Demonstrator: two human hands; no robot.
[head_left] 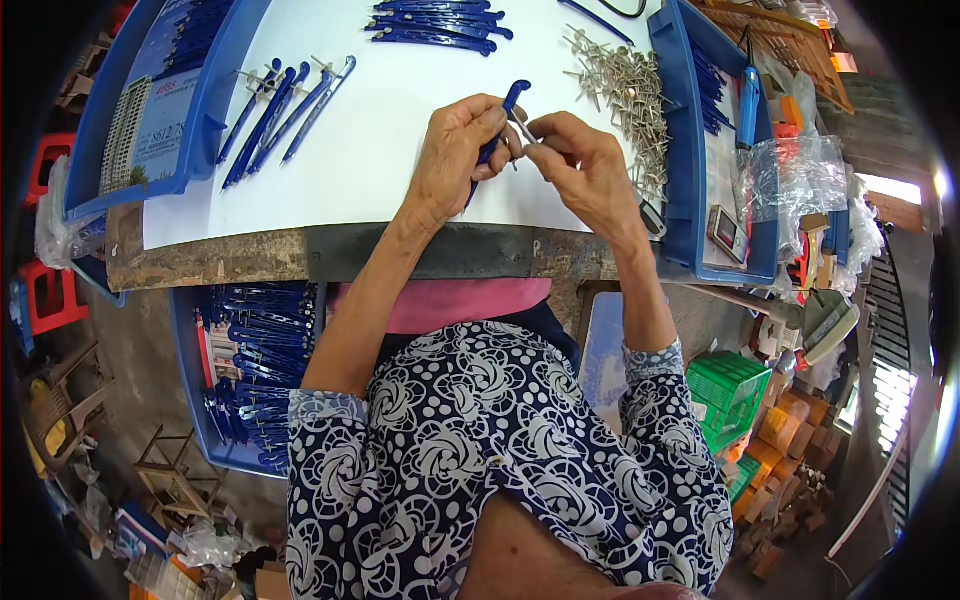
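Observation:
Over the white tabletop, my left hand (452, 148) is closed around a slim blue strip with a hooked top end (516, 95). My right hand (590, 165) pinches a thin silver metal pin (525, 134) between thumb and fingers, its tip against or close to the strip; whether they are joined is hidden by my fingers. Several blue strips with silver pins sticking out (275, 125) lie left of my hands. A stack of blue strips (440, 25) rests further off. Beside my right hand spreads a heap of silver pins with flat round heads (630, 90).
A blue tray (200, 150) stands at the left, another (685, 200) at the right with strips, a blue screwdriver-like tool (748, 105) and a small phone-like device (727, 233). Below the table edge sits a bin of blue strips (265, 350). A green crate (728, 395) is lower right.

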